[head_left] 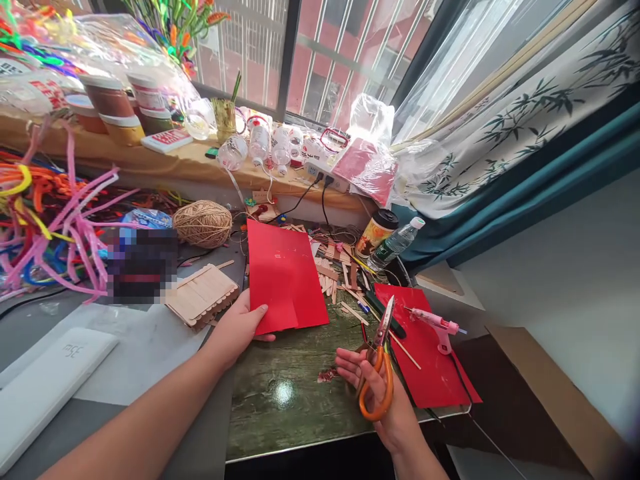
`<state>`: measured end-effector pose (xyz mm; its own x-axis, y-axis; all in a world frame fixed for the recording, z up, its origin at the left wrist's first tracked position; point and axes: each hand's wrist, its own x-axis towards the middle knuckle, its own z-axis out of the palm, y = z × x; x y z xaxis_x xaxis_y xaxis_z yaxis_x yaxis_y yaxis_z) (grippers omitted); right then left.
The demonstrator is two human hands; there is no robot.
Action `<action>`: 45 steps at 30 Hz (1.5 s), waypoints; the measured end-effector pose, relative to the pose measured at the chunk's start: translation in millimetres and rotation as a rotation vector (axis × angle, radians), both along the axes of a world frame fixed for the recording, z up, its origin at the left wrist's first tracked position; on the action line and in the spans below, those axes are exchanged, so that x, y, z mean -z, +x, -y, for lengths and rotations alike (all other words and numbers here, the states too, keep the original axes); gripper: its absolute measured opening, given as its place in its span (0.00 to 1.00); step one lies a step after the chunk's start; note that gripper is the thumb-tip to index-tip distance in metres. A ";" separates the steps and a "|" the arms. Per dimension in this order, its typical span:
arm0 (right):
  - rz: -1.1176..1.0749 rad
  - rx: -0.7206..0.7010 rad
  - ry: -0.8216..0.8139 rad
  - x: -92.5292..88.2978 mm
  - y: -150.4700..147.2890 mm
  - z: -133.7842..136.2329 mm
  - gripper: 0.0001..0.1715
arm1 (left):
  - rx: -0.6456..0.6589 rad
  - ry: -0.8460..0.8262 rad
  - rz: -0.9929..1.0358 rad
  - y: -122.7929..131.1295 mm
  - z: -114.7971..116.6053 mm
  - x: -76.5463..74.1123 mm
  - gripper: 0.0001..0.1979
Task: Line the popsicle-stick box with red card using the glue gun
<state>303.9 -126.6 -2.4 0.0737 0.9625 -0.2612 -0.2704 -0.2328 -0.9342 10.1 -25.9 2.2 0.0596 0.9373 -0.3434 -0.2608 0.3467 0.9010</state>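
Observation:
My left hand (239,331) pinches the near left corner of a folded red paper sheet (285,273) and holds it up over the dark green table (280,393). My right hand (380,393) grips orange-handled scissors (379,360), blades closed and pointing away from me. The scissors are a little to the right of the red sheet and do not touch it. A second red sheet (430,367) lies flat on the right with a pink glue gun (436,325) on it.
Wooden craft sticks (340,273) litter the table behind the sheets. A stick-built box (203,293), a twine ball (203,224) and a heap of pipe cleaners (45,220) are at left. A cup (376,232), a water bottle (397,243) and a power strip (325,175) stand behind.

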 end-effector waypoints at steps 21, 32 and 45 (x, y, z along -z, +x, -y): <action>-0.133 0.247 0.075 -7.5 -9.8 -14.6 0.39 | 0.211 -0.005 0.082 -7.1 -1.4 -3.3 0.24; -0.107 0.547 0.241 -0.6 -57.9 -36.0 0.38 | 0.353 0.087 0.096 28.2 27.4 1.2 0.26; 0.130 0.556 0.291 -8.5 -78.2 -21.6 0.38 | 0.218 0.072 0.018 24.1 26.3 -1.2 0.22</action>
<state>225.7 -104.9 6.1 0.5961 0.8014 0.0493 -0.1583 0.1775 -0.9713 34.2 -52.2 3.5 0.2688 0.9237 -0.2731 -0.2028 0.3314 0.9214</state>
